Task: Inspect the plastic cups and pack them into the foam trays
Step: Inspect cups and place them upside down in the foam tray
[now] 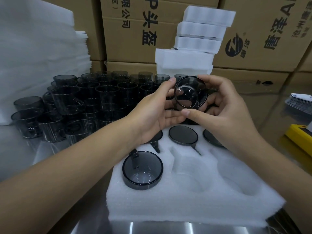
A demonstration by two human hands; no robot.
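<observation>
Currently four smoky cups [142, 168] in the foam tray [194, 208], fifth cup [191, 93] aloft

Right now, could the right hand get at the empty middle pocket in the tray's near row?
Probably yes: the pocket lies open near the right hand, nothing across it, though it and the left hand grip a cup.

- Two hands, the left hand [157, 112] and the right hand [228, 112], grip one held cup [191, 92].
- One foam tray [194, 208] lies in front.
- Four packed cups [183, 135] show in it: three bottom-up, one mouth-up.
- Two empty pockets [190, 179] show in the near row.
- The loose cups [70, 102] on the left number well over twenty; no exact count is possible.
- At least four stacked foam trays [200, 29] stand behind.
- At least five cardboard boxes [135, 31].
- One yellow box [297, 141].
</observation>
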